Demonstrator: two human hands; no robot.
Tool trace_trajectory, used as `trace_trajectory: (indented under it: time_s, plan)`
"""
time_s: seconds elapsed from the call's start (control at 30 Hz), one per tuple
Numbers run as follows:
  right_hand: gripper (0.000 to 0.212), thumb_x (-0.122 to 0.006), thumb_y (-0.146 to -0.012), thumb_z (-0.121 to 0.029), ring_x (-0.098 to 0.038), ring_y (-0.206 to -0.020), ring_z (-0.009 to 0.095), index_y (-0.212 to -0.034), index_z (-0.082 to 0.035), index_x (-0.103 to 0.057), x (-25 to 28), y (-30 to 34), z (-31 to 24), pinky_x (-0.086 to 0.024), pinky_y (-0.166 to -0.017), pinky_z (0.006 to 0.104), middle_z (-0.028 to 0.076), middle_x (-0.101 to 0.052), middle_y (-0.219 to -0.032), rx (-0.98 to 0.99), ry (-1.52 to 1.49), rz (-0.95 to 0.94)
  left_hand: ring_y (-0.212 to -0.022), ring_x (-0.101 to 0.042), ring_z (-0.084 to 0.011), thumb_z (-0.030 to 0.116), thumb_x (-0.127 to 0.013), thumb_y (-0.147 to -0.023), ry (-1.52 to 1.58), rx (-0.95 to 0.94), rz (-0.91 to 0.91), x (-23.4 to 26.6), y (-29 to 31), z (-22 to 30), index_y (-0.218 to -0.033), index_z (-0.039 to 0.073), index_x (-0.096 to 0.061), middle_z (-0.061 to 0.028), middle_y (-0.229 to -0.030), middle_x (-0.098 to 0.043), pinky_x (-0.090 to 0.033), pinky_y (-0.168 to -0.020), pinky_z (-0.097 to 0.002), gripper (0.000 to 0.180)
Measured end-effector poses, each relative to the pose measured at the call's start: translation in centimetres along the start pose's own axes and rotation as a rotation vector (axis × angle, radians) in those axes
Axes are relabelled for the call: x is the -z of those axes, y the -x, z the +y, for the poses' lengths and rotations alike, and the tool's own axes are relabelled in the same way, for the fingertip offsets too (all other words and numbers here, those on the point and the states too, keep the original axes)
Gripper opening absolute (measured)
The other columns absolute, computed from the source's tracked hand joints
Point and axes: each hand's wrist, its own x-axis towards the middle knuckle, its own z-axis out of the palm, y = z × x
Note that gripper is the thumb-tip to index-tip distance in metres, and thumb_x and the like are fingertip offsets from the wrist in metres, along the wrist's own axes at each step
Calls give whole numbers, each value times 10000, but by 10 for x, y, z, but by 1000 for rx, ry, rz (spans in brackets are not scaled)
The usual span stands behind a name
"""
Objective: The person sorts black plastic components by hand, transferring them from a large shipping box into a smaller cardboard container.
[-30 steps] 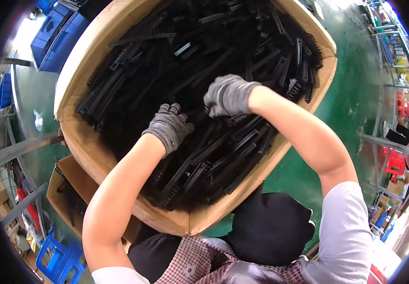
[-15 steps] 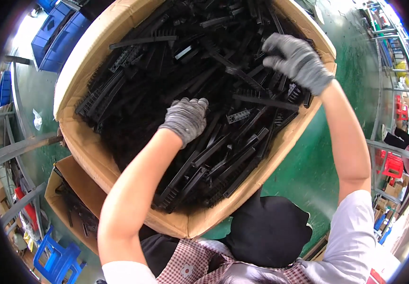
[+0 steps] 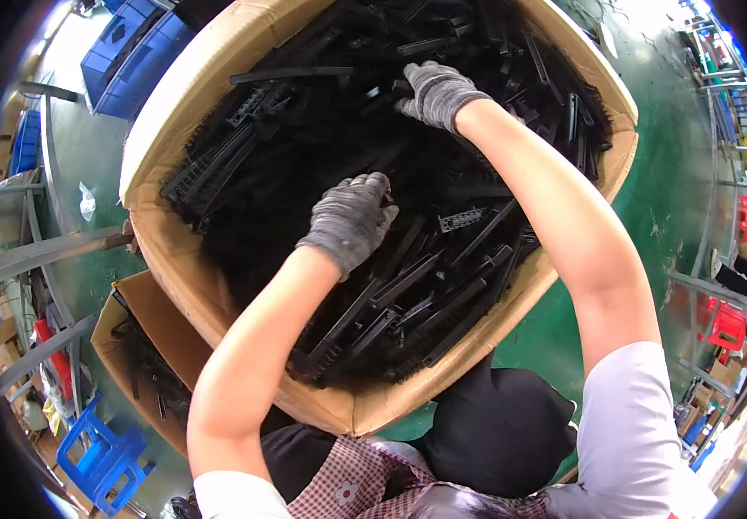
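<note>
The black parts (image 3: 404,281) lie heaped in the carton (image 3: 170,268). The left hand (image 3: 352,218), curled, is over the heap's middle, parts around it; the right hand (image 3: 441,93), fingers bent, is farther out, over more parts. Whether either grips one cannot be told.

Lg cardboard box (image 3: 175,259) w/ heap of loose blk pcs (image 3: 408,281) inside; green flr (image 3: 546,346) w/ blue stool (image 3: 105,454).
</note>
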Motion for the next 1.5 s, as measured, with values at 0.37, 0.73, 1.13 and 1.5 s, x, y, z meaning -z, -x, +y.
trace_trajectory:
  time_s: [0.37,0.73,1.13,1.5]
  plan:
    - [178,-604,-795,-181,-583,-850,235,-913,-48,-585,75,59,14,-462,-792,307,91,-609,-866,462,-385,555,-987,-556,-219,219,-555,-866,1320,-152,972,106,127,-110,-1011,58,-528,-133,-1064,-585,-441,-887,-369,219]
    - [333,-471,-901,-381,-499,-826,82,-919,-72,-593,119,89,-86,-400,-771,245,-15,-560,-884,359,-773,397,-800,-532,-192,217,-604,-828,1827,-195,1162,112,252,-195,-774,82,-528,-39,-756,-521,-453,-860,-461,165]
    - [245,-532,-857,-129,-542,-873,107,-1101,-100,-538,68,122,-279,-493,-697,225,22,-548,-986,282,-1478,-487,-538,-364,-135,299,-501,-892,706,264,1679,54,437,-213,-727,92,-386,-15,-613,-364,-400,-581,-308,289]
    - [319,-590,-848,-223,-547,-915,127,-1045,17,-515,2,195,-397,-492,-765,267,61,-552,-935,320,-1456,-759,-778,-571,-259,483,-525,-819,164,353,1134,13,453,-206,-823,30,-557,-98,-789,-582,-457,-799,-413,454]
